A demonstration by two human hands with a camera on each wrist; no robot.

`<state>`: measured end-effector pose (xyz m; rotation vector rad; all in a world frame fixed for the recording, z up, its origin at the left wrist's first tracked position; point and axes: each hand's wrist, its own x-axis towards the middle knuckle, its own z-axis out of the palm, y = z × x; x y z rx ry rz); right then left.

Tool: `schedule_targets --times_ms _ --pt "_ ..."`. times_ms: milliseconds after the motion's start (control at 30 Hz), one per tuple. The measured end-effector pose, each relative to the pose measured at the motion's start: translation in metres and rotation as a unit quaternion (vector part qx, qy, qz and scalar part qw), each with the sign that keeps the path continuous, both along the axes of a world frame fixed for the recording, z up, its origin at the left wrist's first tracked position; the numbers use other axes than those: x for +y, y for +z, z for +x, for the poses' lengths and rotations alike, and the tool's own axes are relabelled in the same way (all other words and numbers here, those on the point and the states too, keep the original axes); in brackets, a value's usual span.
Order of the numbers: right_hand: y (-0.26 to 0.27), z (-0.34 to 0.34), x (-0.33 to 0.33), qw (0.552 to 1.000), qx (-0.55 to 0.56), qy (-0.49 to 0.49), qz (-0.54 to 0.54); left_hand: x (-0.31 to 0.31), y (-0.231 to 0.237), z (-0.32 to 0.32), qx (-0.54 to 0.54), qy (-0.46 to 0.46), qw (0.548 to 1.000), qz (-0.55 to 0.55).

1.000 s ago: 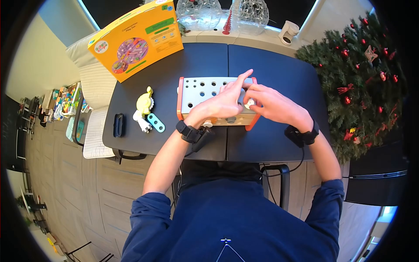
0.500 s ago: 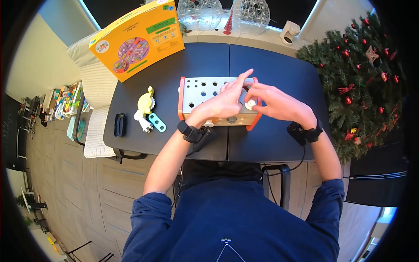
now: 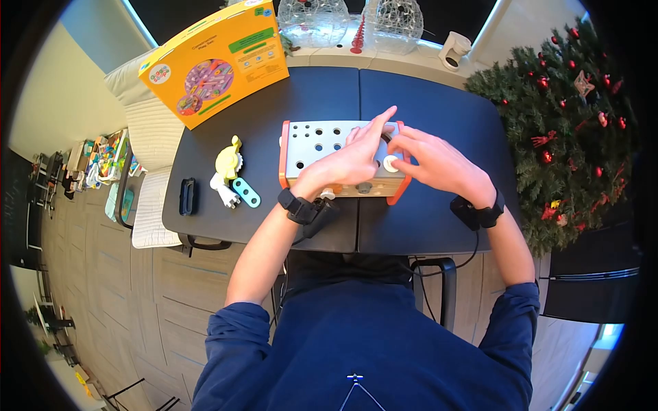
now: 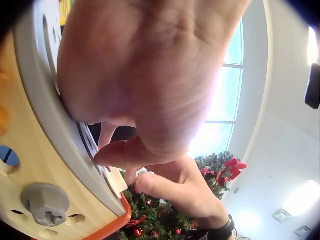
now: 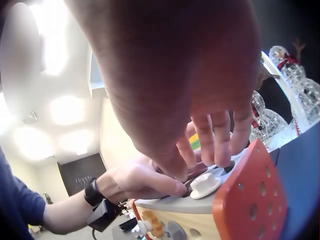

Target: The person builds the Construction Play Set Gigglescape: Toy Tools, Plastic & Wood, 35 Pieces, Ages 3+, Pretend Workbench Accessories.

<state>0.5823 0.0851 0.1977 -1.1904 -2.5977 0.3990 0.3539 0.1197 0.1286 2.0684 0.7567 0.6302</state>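
Observation:
A toy workbench (image 3: 322, 142) with a holed grey top, wooden front and red-orange ends stands on the table. My left hand (image 3: 353, 154) lies across its top, one finger stretched out and the thumb near a white toy screw (image 5: 204, 186). That screw sits on the grey top by the right end, its raised head uncovered in the right wrist view. Over it is my right hand (image 3: 435, 163), fingers loosely bent, with thumb and fingertips right around the head. On the wooden front is a grey toy bolt (image 4: 45, 204).
Left on the dark table (image 3: 274, 219) lie a yellow toy (image 3: 228, 163), a white piece (image 3: 224, 190), a teal holed strip (image 3: 245, 192) and a black case (image 3: 187, 196). A yellow box (image 3: 212, 61) stands behind. A decorated tree (image 3: 562, 137) borders the right side.
My right fingers have shifted about the white toy screw, leaving more of its head in sight. My left hand has hardly moved.

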Motion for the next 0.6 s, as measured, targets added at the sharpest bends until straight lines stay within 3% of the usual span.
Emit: schedule_targets --times_ms 67,267,367,467,600 --pt "-0.004 0.001 0.0 0.996 0.062 0.057 0.001 0.0 0.002 0.001 0.011 0.005 1.0 -0.006" --pt "0.003 -0.006 0.002 0.996 0.009 0.001 -0.083 -0.015 0.017 0.008 0.061 0.04 0.997 -0.012" --pt "-0.011 -0.013 0.004 0.994 -0.103 -0.041 0.006 -0.012 0.008 0.013 0.083 0.049 0.995 0.025" --pt "-0.043 -0.016 0.007 0.977 -0.135 -0.037 0.158 -0.014 0.008 0.016 0.111 0.054 0.992 0.04" --pt "-0.054 -0.018 0.008 0.948 -0.228 -0.027 0.222 -0.019 0.01 0.016 0.118 0.062 0.99 0.037"
